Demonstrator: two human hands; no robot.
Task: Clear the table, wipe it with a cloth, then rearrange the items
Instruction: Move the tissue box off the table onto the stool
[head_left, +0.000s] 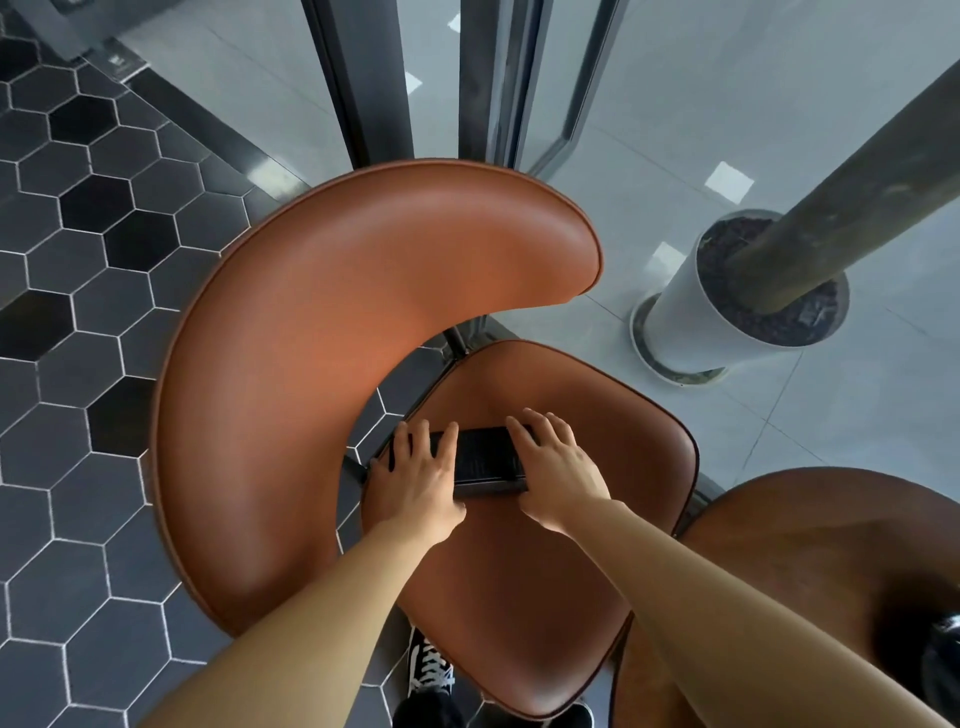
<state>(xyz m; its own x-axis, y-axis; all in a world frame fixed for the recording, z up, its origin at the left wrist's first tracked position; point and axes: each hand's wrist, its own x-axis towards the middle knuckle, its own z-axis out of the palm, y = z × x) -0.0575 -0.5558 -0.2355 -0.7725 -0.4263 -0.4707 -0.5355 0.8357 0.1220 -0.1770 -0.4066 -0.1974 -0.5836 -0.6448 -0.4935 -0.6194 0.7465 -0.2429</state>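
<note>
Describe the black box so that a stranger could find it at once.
Find the brown leather chair with the curved backrest. On its seat, between the left hand and the right hand, lies a flat rectangular black box. Nothing else there is black.

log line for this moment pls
left hand on black box | right hand on black box | black box on chair seat
</note>
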